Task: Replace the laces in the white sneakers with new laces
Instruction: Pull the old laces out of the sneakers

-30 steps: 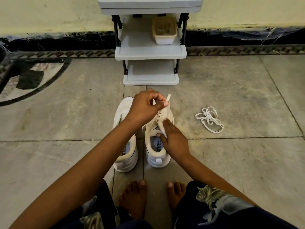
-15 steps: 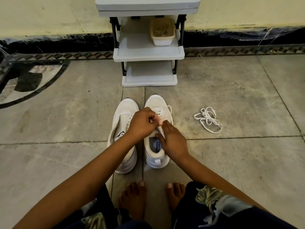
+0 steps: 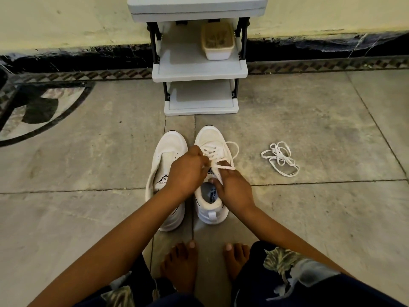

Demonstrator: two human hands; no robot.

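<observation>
Now we have the left sneaker (image 3: 171,144) and the right sneaker (image 3: 210,137) side by side on the floor (image 3: 309,218). Our left hand (image 3: 188,172), fingers curled, pinches the lace (image 3: 231,151) threaded through the right sneaker; our right hand (image 3: 235,190) grips that sneaker's collar, thumb at the tongue. A loose lace bundle (image 3: 280,159) lies well apart, rightward.

A grey rack (image 3: 197,6) stands at the floor's (image 3: 77,218) far edge, against the wall (image 3: 66,18). A beige tub (image 3: 218,44) sits at the right end of its middle shelf (image 3: 188,67). A dark inlay (image 3: 39,107) marks the floor's far left corner.
</observation>
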